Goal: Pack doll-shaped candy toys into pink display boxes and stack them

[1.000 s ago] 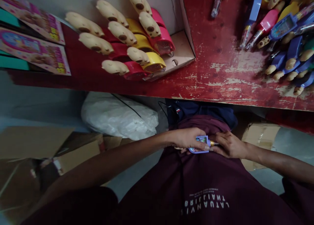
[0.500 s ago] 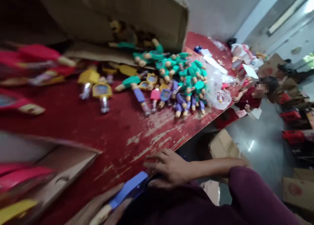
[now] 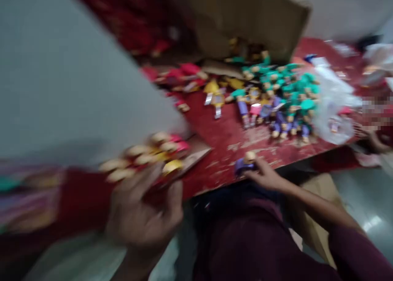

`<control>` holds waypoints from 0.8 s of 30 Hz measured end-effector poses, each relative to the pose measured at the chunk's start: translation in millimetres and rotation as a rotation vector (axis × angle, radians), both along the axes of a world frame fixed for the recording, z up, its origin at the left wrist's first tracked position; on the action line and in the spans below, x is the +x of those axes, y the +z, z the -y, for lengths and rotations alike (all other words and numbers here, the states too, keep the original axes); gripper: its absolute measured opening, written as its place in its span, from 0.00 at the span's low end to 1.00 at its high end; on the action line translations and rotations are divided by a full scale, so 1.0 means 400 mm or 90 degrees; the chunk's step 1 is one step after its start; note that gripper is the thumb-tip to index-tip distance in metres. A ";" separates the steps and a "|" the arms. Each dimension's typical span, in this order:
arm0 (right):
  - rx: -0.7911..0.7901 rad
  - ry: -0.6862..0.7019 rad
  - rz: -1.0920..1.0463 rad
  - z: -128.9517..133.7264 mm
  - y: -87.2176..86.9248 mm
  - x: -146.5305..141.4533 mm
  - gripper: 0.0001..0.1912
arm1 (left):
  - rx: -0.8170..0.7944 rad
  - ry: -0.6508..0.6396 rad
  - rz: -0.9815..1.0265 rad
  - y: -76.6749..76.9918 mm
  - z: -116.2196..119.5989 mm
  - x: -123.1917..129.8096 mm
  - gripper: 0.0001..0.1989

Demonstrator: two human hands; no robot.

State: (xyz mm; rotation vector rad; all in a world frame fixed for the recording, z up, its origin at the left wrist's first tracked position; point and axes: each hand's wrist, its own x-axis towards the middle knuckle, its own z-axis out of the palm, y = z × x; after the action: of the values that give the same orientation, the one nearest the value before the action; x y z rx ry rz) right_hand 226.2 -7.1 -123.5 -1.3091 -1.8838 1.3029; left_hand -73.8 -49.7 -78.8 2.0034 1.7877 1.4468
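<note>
My left hand, blurred by motion, has thumb and fingers apart beside a low cardboard box. Red and yellow plastic toys with cream knobbed ends lie in a group in the box, just beyond the fingers. Over the front part of the red table, my right hand grips a purple plastic toy with a cream end. Farther back lies a heap of green toys, with purple ones along its front. Some yellow toys with clear tubes lie left of the heap.
A large cardboard carton lies open at the back with toys at its mouth. Clear plastic bags are to the right of the heap, near another person's arm. A pale wall or panel fills the upper left.
The view has swung left. The purple toy was by my left hand; now a purple toy is in my right hand, and my left hand has come up beside the box of toys.
</note>
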 end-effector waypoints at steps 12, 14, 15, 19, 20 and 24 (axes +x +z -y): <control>0.055 0.143 -0.135 -0.226 -0.120 -0.292 0.22 | -0.321 0.071 -0.343 -0.020 -0.088 -0.119 0.30; 0.110 0.176 -0.102 -0.238 -0.141 -0.307 0.21 | -0.333 0.069 -0.344 -0.036 -0.090 -0.120 0.30; 0.135 0.201 -0.084 -0.240 -0.146 -0.307 0.20 | -0.336 0.070 -0.344 -0.043 -0.091 -0.122 0.30; 0.223 0.311 -0.031 -0.241 -0.131 -0.301 0.17 | -0.329 0.072 -0.341 -0.059 -0.090 -0.128 0.30; 0.237 0.337 -0.022 -0.244 -0.121 -0.305 0.17 | -0.326 0.071 -0.341 -0.061 -0.090 -0.129 0.29; 0.241 0.417 0.024 -0.274 -0.075 -0.352 0.15 | -0.315 0.067 -0.343 -0.064 -0.087 -0.131 0.29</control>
State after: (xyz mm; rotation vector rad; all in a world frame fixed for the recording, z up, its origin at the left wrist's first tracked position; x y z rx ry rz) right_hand 85.2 102.5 -153.5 -0.5397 -2.5483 1.1094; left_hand -126.0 -14.7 -104.2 2.1546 2.1882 0.4024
